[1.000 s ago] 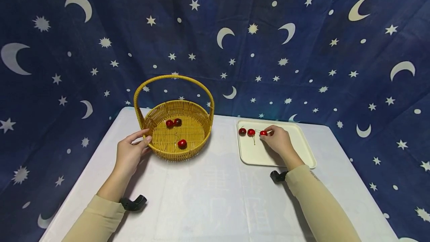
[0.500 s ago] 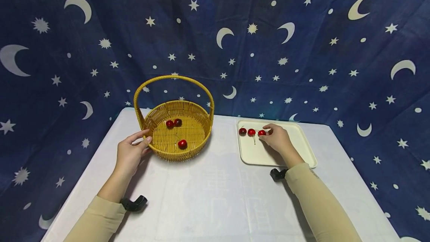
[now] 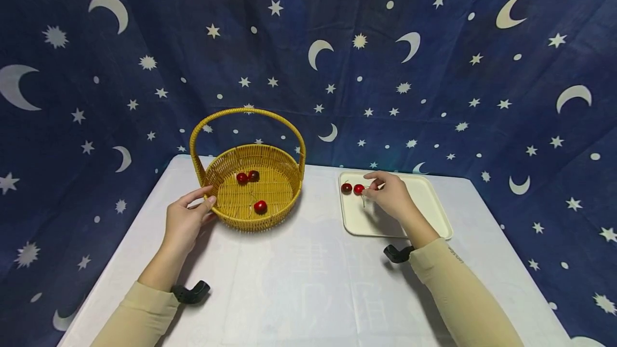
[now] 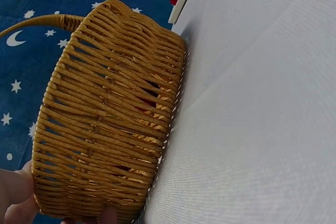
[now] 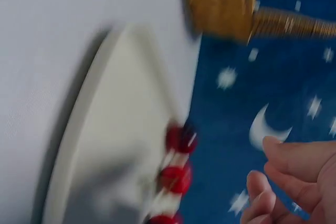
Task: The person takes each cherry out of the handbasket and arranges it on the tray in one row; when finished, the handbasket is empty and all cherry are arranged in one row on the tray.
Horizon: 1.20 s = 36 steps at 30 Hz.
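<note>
My left hand (image 3: 185,224) grips the left rim of a yellow woven basket (image 3: 257,224), thumb on the rim. Inside it lie two dark red cherries side by side and a brighter cherry (image 3: 260,207) nearer the front. Over a cream tray (image 3: 366,224), my right hand (image 3: 392,197) hovers with loosely bent fingers and nothing between them. Two cherries, a dark one (image 3: 346,188) and a red one (image 3: 359,189), show at the tray's left end. The right wrist view shows a third cherry (image 5: 164,219) in that row, which the hand hides in the head view.
A white cloth (image 3: 289,293) covers the table. The basket's tall arched handle (image 3: 248,110) rises above its rim. Behind the table hangs a dark blue curtain (image 3: 289,52) with moons and stars.
My right hand has set a cherry down beside the other two in the tray, let it go, and moved up and to the left. My left hand stays on the basket.
</note>
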Tool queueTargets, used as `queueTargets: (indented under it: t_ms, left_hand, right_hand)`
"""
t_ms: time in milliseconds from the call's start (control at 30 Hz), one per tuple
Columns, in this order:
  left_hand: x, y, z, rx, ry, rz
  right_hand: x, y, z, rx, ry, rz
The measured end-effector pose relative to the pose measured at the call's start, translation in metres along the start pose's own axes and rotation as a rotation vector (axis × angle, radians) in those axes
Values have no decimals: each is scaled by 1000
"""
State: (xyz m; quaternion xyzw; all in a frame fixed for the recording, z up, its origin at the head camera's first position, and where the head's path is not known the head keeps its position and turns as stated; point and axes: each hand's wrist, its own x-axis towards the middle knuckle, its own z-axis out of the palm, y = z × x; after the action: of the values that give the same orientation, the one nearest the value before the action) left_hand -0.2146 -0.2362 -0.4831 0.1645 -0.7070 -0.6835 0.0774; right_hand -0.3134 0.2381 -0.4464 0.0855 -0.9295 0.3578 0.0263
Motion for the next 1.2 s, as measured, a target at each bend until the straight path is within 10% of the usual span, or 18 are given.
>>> queueTargets:
  t_ms: [567,833,1200]
  left_hand:
    - [3,2,2,-20,-17,-7]
    - [3,1,1,-17,-6,-4]
    - [0,0,0,-12,-6,-8]
  right_hand:
    - [-5,-136,101,172,-228,-394]
    - [24,-168,134,-7,-468,-410]
    - [40,-180,163,-247,-585,-327]
